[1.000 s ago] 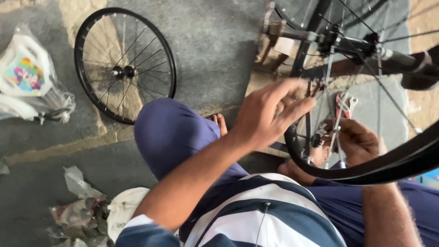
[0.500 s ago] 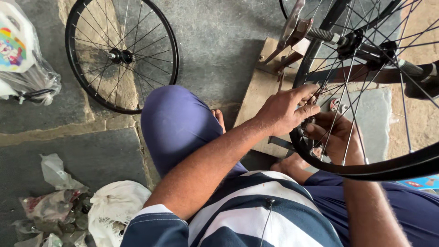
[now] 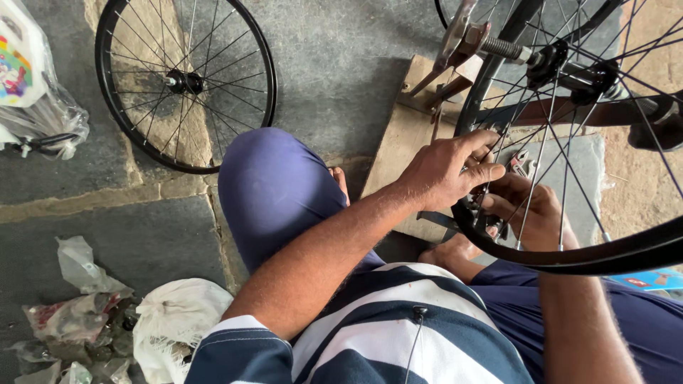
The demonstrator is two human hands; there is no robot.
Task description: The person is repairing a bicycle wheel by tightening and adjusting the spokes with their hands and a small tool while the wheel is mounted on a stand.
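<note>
A black bicycle wheel (image 3: pixel 569 259) with thin steel spokes stands upright in a metal stand (image 3: pixel 466 39) at the right. My left hand (image 3: pixel 445 171) grips its rim from outside, with the fingers curled between the spokes. My right hand (image 3: pixel 530 206) is inside the wheel behind the spokes, and its fingers pinch a spoke close to the rim. A small tool with red parts (image 3: pixel 523 162) shows just above that hand; I cannot tell whether the hand holds it. My knee in blue trousers (image 3: pixel 274 188) is bent up at the centre.
A second spoked wheel (image 3: pixel 186 82) lies flat on the stone floor at the upper left. A wooden board (image 3: pixel 405 135) sits under the stand. A clear plastic bag (image 3: pixel 35 92) lies at the far left. Crumpled wrappers and a white cloth (image 3: pixel 174 320) lie at the lower left.
My left hand, raised with spread fingers a second ago, has come down and closed on the rim. The right hand has stayed among the spokes. The view has shifted slightly.
</note>
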